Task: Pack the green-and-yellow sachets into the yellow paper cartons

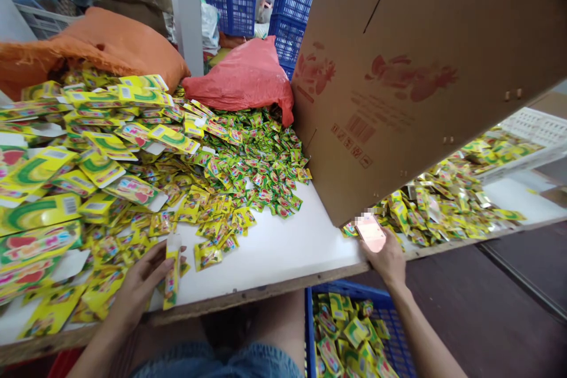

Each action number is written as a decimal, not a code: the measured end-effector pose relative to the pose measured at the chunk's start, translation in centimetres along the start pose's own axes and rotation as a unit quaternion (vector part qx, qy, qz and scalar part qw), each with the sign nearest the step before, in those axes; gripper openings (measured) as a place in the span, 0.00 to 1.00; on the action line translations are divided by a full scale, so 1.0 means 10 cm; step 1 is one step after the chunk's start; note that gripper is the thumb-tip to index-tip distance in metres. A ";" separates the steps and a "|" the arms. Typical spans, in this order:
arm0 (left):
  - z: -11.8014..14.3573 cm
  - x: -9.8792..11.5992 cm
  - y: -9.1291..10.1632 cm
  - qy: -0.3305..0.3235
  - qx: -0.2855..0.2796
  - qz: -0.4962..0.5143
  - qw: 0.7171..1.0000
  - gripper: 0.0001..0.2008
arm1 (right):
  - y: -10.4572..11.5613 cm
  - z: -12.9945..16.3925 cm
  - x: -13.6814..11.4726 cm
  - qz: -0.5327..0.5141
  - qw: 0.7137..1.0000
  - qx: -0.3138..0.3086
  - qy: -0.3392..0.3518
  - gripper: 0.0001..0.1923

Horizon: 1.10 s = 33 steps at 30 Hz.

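Denim shorts (pixel 212 363): below the tabletop (pixel 274 248)
Left hand (pixel 136 284): fingers pinching slim yellow carton (pixel 171 277)
Right hand (pixel 390 258): fingers gripping lit smartphone (pixel 372 234)

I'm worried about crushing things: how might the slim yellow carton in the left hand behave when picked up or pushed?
The slim yellow carton is probably light: small enough for the left hand alone. Its thin white end flap suggests card, likely stiff along the folds yet easily dented. Its flat sides suggest sliding rather than rolling.
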<state>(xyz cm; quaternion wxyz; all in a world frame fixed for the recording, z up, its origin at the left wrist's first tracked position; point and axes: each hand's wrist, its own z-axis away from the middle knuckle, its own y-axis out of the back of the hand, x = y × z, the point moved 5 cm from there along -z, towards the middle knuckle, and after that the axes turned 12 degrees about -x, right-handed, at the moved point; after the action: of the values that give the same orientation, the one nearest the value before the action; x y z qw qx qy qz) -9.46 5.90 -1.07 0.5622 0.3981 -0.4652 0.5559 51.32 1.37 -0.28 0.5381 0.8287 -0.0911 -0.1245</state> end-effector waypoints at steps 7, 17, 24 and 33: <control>0.00 -0.01 -0.01 -0.007 -0.008 -0.008 1.000 0.33 | 0.06 0.03 -0.06 -0.011 1.000 0.018 -0.022 0.41; 0.01 0.03 -0.04 0.008 -0.001 -0.014 1.000 0.37 | 0.16 0.22 -0.15 -0.012 0.996 -0.003 -0.093 0.40; 0.05 0.10 -0.07 0.013 0.015 0.011 1.000 0.31 | 0.05 0.15 -0.03 -0.032 0.995 -0.030 -0.087 0.40; 0.04 0.10 -0.06 0.001 0.022 0.008 1.000 0.32 | -0.12 0.07 0.16 -0.053 0.993 -0.071 -0.076 0.40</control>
<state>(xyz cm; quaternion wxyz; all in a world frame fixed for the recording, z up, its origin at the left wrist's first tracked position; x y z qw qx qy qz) -8.97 5.69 0.09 0.5494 0.4056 -0.4554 0.5711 52.62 0.84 -1.81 0.5794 0.7803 -0.0788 -0.2220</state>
